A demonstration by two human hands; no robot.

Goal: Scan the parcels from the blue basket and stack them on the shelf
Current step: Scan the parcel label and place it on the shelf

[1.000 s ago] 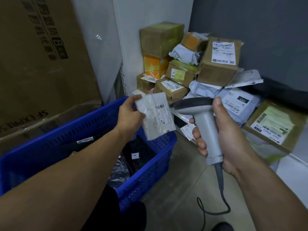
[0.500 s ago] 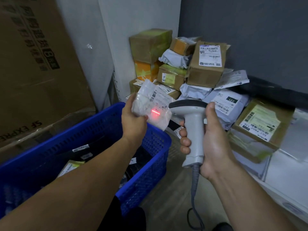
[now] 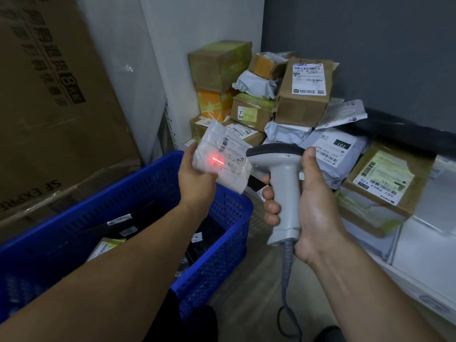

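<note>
My left hand (image 3: pixel 196 181) grips a small white plastic-wrapped parcel (image 3: pixel 225 154) by its lower left edge, above the far end of the blue basket (image 3: pixel 222 243). A red scan line glows on the parcel, left of its label. My right hand (image 3: pixel 311 208) is wrapped around the handle of a grey barcode scanner (image 3: pixel 283 183), whose head points left at the parcel. The scanner's cable hangs down to the floor. Inside the basket lie dark bagged parcels (image 3: pixel 128 225) and a yellow-taped one (image 3: pixel 104 246), partly hidden by my left arm.
A low white shelf (image 3: pixel 419 255) on the right carries a pile of brown boxes (image 3: pixel 306 92) and grey mailer bags (image 3: pixel 338 154) stacked into the corner. A large cardboard box (image 3: pixel 49 99) stands at the left behind the basket. Grey floor shows between basket and shelf.
The left hand turned and raised the parcel toward the scanner, and the red scan line came on. Over the last half second both hands stayed nearly still.
</note>
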